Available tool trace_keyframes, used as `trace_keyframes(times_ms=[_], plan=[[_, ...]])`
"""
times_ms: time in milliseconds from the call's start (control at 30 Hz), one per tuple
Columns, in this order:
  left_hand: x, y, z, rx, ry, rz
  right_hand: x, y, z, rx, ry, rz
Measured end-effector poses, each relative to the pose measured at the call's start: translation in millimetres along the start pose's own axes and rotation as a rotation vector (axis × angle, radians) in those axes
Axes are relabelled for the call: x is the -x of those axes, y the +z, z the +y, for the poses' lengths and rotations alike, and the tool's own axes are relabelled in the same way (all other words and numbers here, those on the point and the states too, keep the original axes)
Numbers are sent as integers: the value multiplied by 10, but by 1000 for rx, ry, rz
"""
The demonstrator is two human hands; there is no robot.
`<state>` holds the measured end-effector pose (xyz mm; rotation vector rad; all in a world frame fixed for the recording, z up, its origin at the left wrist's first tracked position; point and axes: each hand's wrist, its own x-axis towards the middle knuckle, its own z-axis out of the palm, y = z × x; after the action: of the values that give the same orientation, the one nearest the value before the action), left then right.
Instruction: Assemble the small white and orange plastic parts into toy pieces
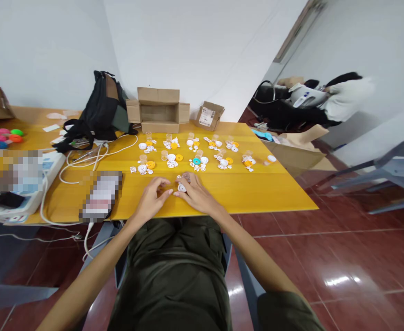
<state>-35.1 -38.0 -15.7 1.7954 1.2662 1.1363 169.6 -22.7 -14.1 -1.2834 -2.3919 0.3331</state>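
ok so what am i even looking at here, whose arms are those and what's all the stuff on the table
The single picture comes from a camera worn on a person's head, looking down, so the two bare arms are their own. They sit at a yellow table. The left hand and right hand meet over a small white round part, fingers touching it. Beyond lie rows of small white, orange and clear plastic parts, an open cardboard box, a black backpack and white cables. Another person is at work at the far right.

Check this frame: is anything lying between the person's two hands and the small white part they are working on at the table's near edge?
Nothing visible does. The left hand and right hand already meet at the small white part on the yellow table. The rows of small plastic parts lie farther back, apart from the hands.
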Motion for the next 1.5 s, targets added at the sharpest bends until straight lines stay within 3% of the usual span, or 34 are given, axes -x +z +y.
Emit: trace_keyframes(times_ms=[167, 533, 700, 867, 1033, 1167, 1267, 1500], plan=[[4, 39, -53, -71, 61, 10, -49, 20, -24, -45, -72, -24], [31, 66, -54, -141, 108, -60, 15, 91, 213, -249, -124, 34], [51, 49, -42, -185, 132, -92, 5, 6, 261, -496, -61, 96], [41, 52, -23, -329, 178, -142, -7, -23, 334, -867, 141, 240], [-16, 77, -28, -444, 225, -154, 19, -2, 373, -1076, 231, 320], [-49, 95, -20, -477, 223, -158, 48, -7, 367, -1049, 271, 354], [-57, 95, -10, -454, 200, -149, 74, -32, 352, -908, 267, 339], [-59, 88, 7, -351, 162, -164, 139, -112, 242, -564, 134, 288]])
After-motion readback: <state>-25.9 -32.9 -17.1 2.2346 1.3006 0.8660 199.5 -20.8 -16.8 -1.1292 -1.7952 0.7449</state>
